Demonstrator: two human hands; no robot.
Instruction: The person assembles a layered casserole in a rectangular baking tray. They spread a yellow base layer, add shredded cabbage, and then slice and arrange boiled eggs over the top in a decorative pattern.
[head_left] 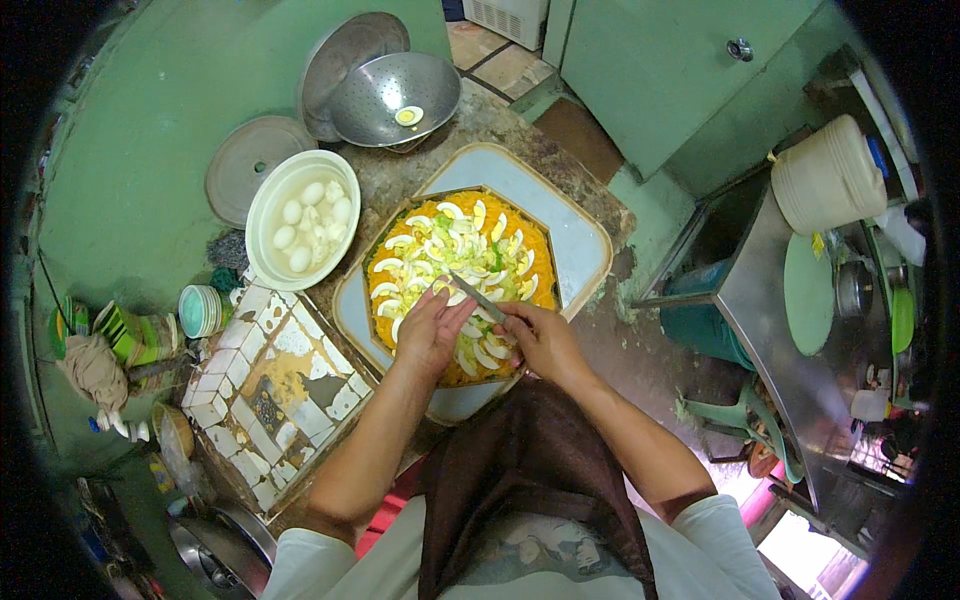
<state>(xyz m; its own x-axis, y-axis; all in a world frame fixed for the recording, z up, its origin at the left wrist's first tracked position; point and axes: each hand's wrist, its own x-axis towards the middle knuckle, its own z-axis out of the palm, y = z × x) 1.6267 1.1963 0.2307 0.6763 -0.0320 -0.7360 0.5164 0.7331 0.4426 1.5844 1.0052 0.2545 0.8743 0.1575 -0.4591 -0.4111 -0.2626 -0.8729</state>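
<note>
My right hand [545, 343] grips a knife [478, 297], its blade slanting up and left toward my other hand. Cupped with the palm up, my left hand [432, 332] holds a piece of boiled egg [452, 293] against the blade. Both hands are above an eight-sided platter of orange noodle-like food [540, 250], topped with egg wedges [450, 210] and pale green shredded vegetable [455, 245]. The platter rests on a pale blue tray [578, 245] with a tan rim. Part of the food's near side is hidden by my hands.
To the left, a white basin [257, 240] holds peeled eggs in liquid. Behind it stands a metal colander [375, 95] with a cut egg half [408, 116] inside. A broken-tiled ledge [290, 400] is at near left; a metal counter [765, 330] stands right.
</note>
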